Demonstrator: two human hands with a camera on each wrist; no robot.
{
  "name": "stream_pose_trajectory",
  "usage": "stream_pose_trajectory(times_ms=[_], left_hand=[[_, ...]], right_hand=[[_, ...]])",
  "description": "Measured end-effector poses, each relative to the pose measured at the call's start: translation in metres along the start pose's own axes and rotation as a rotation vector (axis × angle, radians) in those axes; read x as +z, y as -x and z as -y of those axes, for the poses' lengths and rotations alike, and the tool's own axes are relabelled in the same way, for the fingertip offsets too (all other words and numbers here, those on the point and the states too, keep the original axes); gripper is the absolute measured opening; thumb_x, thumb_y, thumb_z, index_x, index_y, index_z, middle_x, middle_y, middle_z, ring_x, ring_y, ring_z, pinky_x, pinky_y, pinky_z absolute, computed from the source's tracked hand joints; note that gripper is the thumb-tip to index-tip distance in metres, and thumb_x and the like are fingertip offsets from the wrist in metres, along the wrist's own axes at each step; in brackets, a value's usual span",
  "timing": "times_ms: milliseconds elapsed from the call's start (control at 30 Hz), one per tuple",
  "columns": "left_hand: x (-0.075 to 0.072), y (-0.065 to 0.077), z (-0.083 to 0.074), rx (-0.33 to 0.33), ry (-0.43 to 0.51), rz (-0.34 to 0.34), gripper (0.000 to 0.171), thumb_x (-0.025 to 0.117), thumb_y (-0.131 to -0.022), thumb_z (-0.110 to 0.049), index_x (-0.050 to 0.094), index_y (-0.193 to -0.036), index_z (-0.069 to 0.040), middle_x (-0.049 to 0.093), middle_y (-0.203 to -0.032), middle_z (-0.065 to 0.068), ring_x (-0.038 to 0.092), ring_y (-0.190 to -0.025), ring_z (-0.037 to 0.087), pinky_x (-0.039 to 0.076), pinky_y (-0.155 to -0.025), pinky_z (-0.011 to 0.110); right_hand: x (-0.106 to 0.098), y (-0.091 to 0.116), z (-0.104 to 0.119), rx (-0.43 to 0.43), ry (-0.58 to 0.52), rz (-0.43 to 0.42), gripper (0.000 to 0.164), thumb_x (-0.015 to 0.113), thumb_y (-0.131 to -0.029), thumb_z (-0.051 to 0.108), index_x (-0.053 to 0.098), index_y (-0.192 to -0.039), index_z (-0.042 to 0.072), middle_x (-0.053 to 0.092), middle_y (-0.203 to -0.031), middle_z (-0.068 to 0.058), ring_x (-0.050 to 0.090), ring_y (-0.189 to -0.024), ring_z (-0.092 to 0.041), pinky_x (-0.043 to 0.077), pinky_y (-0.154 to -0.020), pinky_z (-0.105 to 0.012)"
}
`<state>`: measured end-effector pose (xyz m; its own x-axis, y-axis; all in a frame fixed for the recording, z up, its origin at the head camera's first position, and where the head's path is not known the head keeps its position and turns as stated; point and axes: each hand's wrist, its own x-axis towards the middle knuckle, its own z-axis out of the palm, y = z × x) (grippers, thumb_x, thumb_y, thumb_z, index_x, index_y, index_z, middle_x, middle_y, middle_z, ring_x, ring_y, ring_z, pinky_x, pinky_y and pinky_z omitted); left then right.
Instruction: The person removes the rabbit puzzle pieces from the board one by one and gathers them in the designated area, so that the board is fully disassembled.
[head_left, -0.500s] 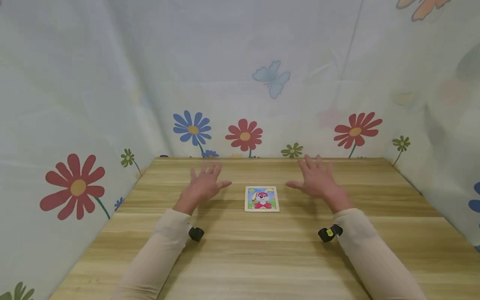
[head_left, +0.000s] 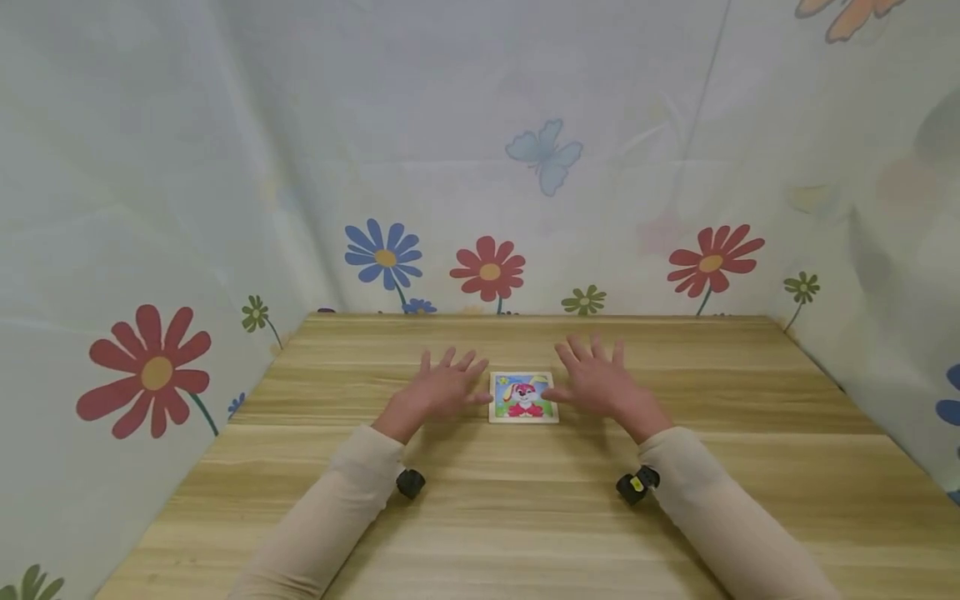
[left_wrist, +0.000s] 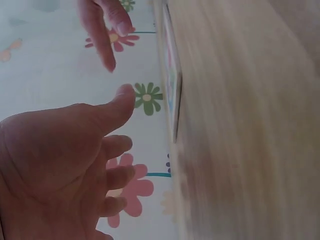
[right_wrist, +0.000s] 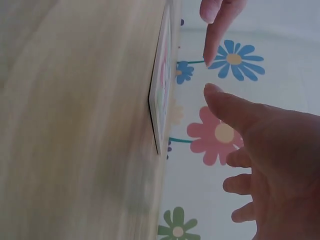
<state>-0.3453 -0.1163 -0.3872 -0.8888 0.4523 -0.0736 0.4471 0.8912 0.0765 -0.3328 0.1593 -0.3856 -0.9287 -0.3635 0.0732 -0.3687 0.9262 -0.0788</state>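
Observation:
A small square puzzle board with a pink-and-red rabbit picture lies flat on the wooden table. My left hand hovers just left of it, fingers spread and thumb reaching toward its left edge. My right hand hovers just right of it, fingers spread, thumb tip over the board's right edge. Neither hand holds anything. In the left wrist view the board shows edge-on beyond my left thumb. The right wrist view has the board edge-on beside my right thumb.
A cloth backdrop printed with flowers and a butterfly walls in the table at the back and on both sides. Small black wrist cameras sit under each cream sleeve.
Both hands have drawn back from the far part of the table and closed in toward the puzzle board from either side. The board has not moved.

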Motion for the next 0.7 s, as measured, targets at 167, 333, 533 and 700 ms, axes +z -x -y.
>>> stream_pose_trajectory(times_ms=[167,333,533,700], left_hand=[[0.004,-0.002,-0.003,0.095,-0.011,0.054,0.069,0.048,-0.1,-0.057,0.031,-0.159,-0.024,0.024,-0.164,0.003,0.009,-0.151,0.037,0.001,-0.114,0.066],[0.006,-0.002,-0.01,0.128,-0.017,0.12,0.068,0.052,-0.099,-0.057,0.035,-0.157,-0.027,0.031,-0.162,0.0,0.015,-0.151,0.034,0.006,-0.116,0.063],[0.008,0.002,-0.014,0.136,0.01,0.188,0.06,0.052,-0.102,-0.05,0.039,-0.155,-0.027,0.038,-0.158,0.002,0.024,-0.148,0.032,0.013,-0.116,0.061],[0.008,0.002,-0.015,0.145,-0.041,0.215,0.054,0.048,-0.104,-0.047,0.039,-0.155,-0.031,0.033,-0.161,0.001,0.024,-0.148,0.032,0.014,-0.116,0.061]], right_hand=[[0.002,0.001,0.007,-0.022,0.008,0.052,0.086,0.056,-0.096,0.06,0.03,-0.158,0.007,0.022,-0.163,-0.02,0.009,-0.145,-0.054,-0.001,-0.105,-0.077],[0.003,0.003,0.01,-0.031,0.012,0.165,0.079,0.055,-0.098,0.056,0.032,-0.157,0.008,0.025,-0.162,-0.017,0.011,-0.146,-0.052,0.0,-0.107,-0.076],[0.004,0.008,0.013,-0.098,0.039,0.343,0.068,0.051,-0.102,0.048,0.034,-0.157,0.012,0.029,-0.162,-0.01,0.018,-0.145,-0.051,0.003,-0.107,-0.075],[0.004,0.007,0.013,-0.124,0.057,0.363,0.063,0.048,-0.105,0.043,0.035,-0.157,0.011,0.029,-0.162,-0.011,0.018,-0.144,-0.053,0.002,-0.106,-0.077]])
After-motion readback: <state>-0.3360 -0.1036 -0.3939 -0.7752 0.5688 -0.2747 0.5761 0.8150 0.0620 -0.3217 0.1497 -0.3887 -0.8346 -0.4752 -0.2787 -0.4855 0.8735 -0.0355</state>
